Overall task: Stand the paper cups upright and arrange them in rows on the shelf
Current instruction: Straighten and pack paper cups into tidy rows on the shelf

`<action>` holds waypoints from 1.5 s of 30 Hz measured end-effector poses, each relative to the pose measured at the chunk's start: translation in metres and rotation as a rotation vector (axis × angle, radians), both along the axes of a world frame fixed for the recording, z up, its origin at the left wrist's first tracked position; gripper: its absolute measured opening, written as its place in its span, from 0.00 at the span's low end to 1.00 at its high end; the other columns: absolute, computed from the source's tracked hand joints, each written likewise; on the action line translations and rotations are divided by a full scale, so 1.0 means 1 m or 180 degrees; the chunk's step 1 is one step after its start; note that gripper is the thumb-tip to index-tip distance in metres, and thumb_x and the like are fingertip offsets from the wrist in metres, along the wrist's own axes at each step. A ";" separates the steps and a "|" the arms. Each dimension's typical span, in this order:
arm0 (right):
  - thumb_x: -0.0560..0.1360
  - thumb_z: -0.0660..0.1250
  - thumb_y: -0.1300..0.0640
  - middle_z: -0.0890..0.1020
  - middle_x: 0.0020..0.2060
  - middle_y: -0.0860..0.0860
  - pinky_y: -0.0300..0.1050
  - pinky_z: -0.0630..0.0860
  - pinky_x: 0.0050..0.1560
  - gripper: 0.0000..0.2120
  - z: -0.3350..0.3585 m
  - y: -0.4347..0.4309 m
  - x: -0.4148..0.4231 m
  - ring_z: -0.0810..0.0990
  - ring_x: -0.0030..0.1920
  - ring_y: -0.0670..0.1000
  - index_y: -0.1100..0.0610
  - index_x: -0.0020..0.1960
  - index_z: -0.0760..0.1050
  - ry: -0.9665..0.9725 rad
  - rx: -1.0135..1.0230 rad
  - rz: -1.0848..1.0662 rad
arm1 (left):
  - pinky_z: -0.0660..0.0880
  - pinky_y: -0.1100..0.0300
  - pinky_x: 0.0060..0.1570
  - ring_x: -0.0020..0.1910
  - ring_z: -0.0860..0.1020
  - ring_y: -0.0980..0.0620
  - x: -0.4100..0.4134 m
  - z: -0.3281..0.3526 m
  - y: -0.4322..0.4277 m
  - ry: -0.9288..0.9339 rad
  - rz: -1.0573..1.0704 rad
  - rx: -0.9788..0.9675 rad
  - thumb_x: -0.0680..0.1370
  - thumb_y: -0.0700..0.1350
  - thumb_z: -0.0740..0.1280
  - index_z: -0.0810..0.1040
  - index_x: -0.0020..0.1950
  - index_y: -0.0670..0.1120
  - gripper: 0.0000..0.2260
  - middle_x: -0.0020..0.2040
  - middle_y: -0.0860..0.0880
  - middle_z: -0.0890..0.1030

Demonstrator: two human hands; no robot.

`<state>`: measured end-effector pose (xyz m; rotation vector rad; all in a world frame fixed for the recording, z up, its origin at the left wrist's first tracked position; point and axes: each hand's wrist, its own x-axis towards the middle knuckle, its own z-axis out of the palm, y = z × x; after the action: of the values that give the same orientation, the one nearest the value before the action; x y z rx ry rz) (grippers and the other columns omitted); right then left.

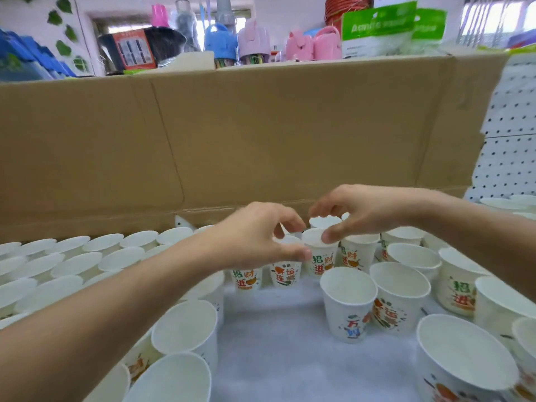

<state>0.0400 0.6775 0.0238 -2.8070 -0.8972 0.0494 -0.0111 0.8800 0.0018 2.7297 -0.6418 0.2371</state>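
White paper cups (72,256) with coloured print stand upright, mouths up, on the shelf (275,349), whose surface is white. On the left side the cups sit in tight rows, rim beside rim, running back to the cardboard box (261,134) that stands along the rear of the shelf. On the right side the cups stand loosely and out of line, with a bare strip of shelf between the two groups. Both forearms reach forward over this strip to the rear row. The right hand (362,216) pinches the centre cup (320,261) at its rim: the thumb presses on the near edge and the curled fingers come down over the far edge. The centre cup is upright and sits in the rear row, a short way in front of the box and just beside the cups on either side. The left hand (255,233) is curled over the neighbouring cup (285,274) to the left, with the thumb tip lying against the side of the centre cup; whether this hand actually grips either cup cannot be told. A white pegboard panel (510,140) closes the right side. Pink and blue bottles (220,42) and green packets (377,27) stand on a level above the box, blurred.
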 end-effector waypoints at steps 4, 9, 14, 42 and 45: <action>0.70 0.71 0.40 0.79 0.53 0.41 0.44 0.76 0.57 0.26 0.008 -0.028 -0.005 0.77 0.52 0.41 0.47 0.65 0.73 0.0274 -0.0264 -0.0085 | 0.74 0.60 0.55 0.57 0.75 0.61 -0.008 -0.007 -0.044 0.0407 -0.0289 0.0236 0.67 0.67 0.71 0.74 0.66 0.56 0.30 0.61 0.60 0.77; 0.67 0.71 0.35 0.79 0.50 0.38 0.45 0.76 0.57 0.27 0.013 -0.049 -0.031 0.79 0.52 0.41 0.42 0.63 0.73 0.0408 -0.0514 0.0037 | 0.76 0.53 0.55 0.55 0.76 0.54 -0.011 -0.013 -0.072 0.0408 -0.0230 0.0590 0.64 0.70 0.72 0.73 0.67 0.56 0.35 0.59 0.58 0.78; 0.64 0.75 0.37 0.73 0.60 0.38 0.42 0.71 0.57 0.38 -0.003 -0.055 -0.042 0.73 0.61 0.45 0.37 0.70 0.62 0.0513 -0.1230 -0.0218 | 0.77 0.55 0.50 0.50 0.77 0.55 -0.009 -0.018 -0.072 0.0444 -0.0083 0.0638 0.64 0.66 0.74 0.73 0.66 0.56 0.34 0.55 0.58 0.80; 0.64 0.76 0.40 0.75 0.52 0.43 0.41 0.73 0.46 0.32 -0.045 0.034 -0.036 0.76 0.50 0.47 0.48 0.62 0.67 0.0227 -0.0044 0.0048 | 0.75 0.56 0.56 0.54 0.76 0.57 -0.023 -0.013 0.038 0.0460 0.0418 0.0589 0.66 0.54 0.77 0.71 0.64 0.55 0.29 0.55 0.58 0.76; 0.65 0.76 0.41 0.76 0.52 0.43 0.41 0.74 0.45 0.28 -0.045 0.035 -0.038 0.76 0.49 0.46 0.47 0.58 0.68 0.0248 -0.0030 0.0006 | 0.75 0.55 0.56 0.53 0.76 0.57 -0.023 -0.014 0.041 0.0429 0.0369 0.0553 0.65 0.56 0.78 0.72 0.62 0.54 0.29 0.54 0.58 0.77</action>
<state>0.0016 0.7125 -0.0214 -2.7916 -0.8839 0.1625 -0.0336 0.9207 -0.0121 2.9223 -0.4885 0.0241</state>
